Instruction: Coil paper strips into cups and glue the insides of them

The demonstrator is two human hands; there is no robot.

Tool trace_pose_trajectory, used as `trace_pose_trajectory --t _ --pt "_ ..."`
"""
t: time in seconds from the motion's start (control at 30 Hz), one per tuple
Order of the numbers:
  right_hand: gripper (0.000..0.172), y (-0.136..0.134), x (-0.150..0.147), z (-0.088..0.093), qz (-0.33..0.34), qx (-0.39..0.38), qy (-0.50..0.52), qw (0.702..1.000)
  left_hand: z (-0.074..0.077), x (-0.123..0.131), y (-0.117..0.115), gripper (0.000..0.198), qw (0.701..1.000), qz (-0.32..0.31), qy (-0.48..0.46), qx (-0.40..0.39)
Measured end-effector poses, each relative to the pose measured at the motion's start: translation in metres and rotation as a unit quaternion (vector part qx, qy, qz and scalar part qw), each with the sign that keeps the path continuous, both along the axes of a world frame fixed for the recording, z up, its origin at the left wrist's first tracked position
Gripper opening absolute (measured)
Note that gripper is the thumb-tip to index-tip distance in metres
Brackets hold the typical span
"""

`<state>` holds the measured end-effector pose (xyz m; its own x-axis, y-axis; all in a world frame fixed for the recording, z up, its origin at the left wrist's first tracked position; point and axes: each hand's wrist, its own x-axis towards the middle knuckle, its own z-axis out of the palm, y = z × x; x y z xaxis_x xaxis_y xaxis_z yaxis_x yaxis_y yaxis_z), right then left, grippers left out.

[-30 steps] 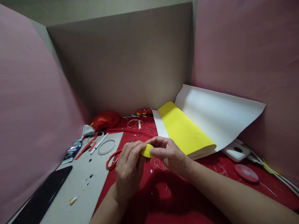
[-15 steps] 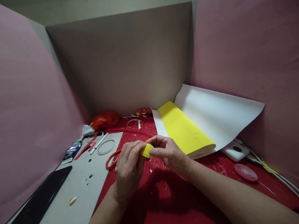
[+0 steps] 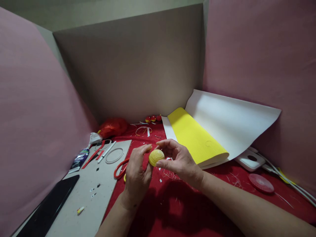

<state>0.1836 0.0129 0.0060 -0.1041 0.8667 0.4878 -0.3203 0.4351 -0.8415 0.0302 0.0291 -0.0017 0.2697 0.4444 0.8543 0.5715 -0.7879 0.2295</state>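
Observation:
Both my hands hold a small round yellow coil of corrugated paper [image 3: 156, 157] above the red cloth [image 3: 177, 204]. My left hand [image 3: 136, 174] pinches its left side with thumb and fingertips. My right hand [image 3: 178, 160] grips its right side, fingers curled over the top. The coil's domed face is turned toward me. Red-handled scissors [image 3: 119, 168] lie just left of my left hand, partly hidden by it.
A grey board [image 3: 98, 194] at left carries a white ring [image 3: 114, 155], red and white strips and a glue tube [image 3: 79, 159]. Yellow corrugated sheet [image 3: 195, 138] and white paper [image 3: 229, 121] lie at right, with a white device [image 3: 249, 159], cables and a red disc [image 3: 261, 183]. Cardboard and pink walls enclose the space.
The coil has been turned from edge-on to show its round domed face. Both hands rose slightly, and the camera shifted a little.

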Motion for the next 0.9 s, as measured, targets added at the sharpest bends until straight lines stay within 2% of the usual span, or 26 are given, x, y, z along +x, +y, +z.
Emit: trace_pose_trajectory --t 0.27,0.4,0.57,0.7,0.8,0.9 --pt "0.044 -0.0022 0.0005 -0.0042 -0.042 0.042 -0.067 0.996 0.0011 -0.0016 0.0003 0.035 0.999 -0.016 0.023 0.015" --pt "0.045 -0.0001 -0.0013 -0.0055 -0.038 0.011 -0.047 0.998 0.0030 0.0005 -0.0016 0.035 0.999 -0.024 0.031 0.038" --pt "0.042 0.0009 -0.0023 -0.0035 0.050 -0.077 0.035 0.995 0.0041 0.0021 -0.0037 0.031 0.997 -0.025 0.041 0.059" --pt "0.024 0.0033 -0.0002 -0.0032 0.143 -0.129 0.105 0.976 0.0048 0.0013 -0.0036 0.028 0.998 -0.060 -0.024 -0.020" --pt "0.026 0.0055 0.0005 -0.0039 0.186 -0.150 0.155 0.959 0.0062 0.0014 -0.0032 0.023 0.992 -0.074 -0.074 -0.077" --pt "0.030 0.0058 -0.0003 -0.0039 0.197 -0.156 0.164 0.954 0.0073 0.0017 -0.0032 0.020 0.989 -0.069 -0.095 -0.094"
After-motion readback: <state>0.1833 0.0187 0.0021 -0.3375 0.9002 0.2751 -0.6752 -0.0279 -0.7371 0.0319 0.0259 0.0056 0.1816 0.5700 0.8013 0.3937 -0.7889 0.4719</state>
